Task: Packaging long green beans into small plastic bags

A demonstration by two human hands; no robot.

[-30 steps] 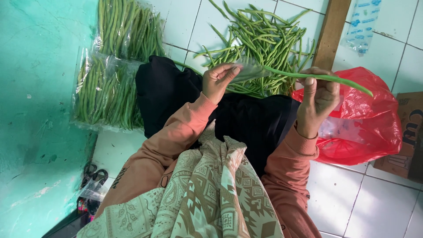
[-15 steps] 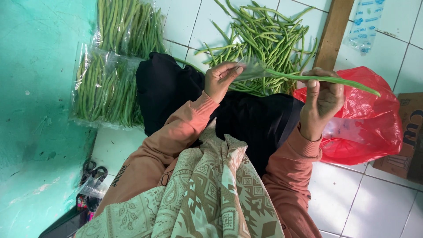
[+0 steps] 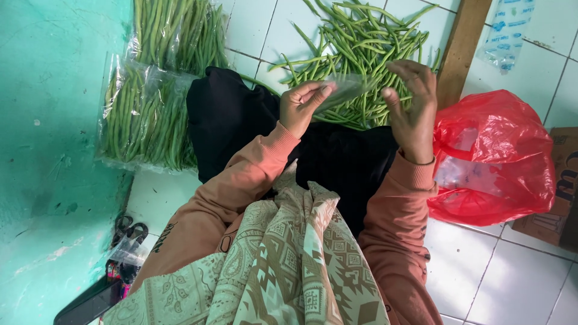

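I saw left hand (image 3: 304, 107) and right hand (image 3: 413, 105) pinching a clear bag (image 3: 344, 89) mid-frame over the beans (image 3: 355, 45); best to spread its mouth wide.

A home floor used for packing produce. White tiled floor (image 3: 518, 283) and teal wall (image 3: 48, 150). Loose green beans (image 3: 355, 54) lie upper centre, bagged beans (image 3: 144, 120) upper left.

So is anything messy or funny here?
Mostly tidy. The loose green beans lie in a heap straight on the tiled floor, pointing every way, while the bagged beans lie neatly lined up by the wall.
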